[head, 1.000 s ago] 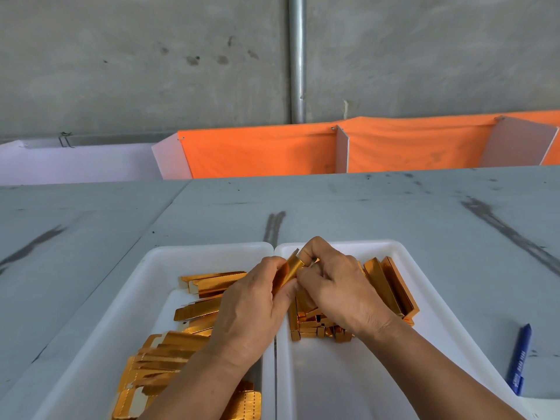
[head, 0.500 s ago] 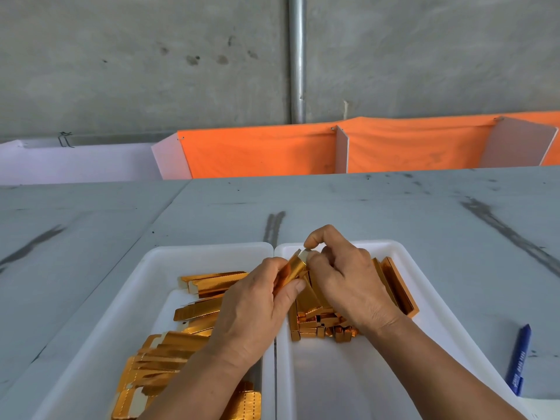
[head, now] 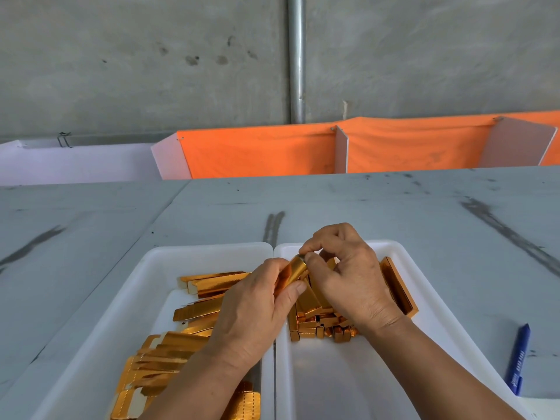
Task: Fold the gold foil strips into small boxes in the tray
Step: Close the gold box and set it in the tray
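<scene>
Two white trays sit side by side in front of me. The left tray (head: 100, 304) holds several flat gold foil strips (head: 200, 310). In the right tray (head: 421, 268) lie several folded gold boxes (head: 400, 286). Above the seam between the trays, my left hand (head: 251, 310) grips a half-folded gold box (head: 292, 271) by its body. My right hand (head: 348, 277) pinches the far end of that box with thumb and forefinger. My hands hide part of the box pile.
A blue pen (head: 518, 359) lies on the grey table (head: 363, 207) to the right of the trays. Orange cloth dividers (head: 260, 153) stand along the table's far edge, against a concrete wall with a metal pipe (head: 296, 59).
My right hand has lifted from pressing against the box and now pinches its far end flap with forefinger raised. My left hand has stayed put, holding the box.
</scene>
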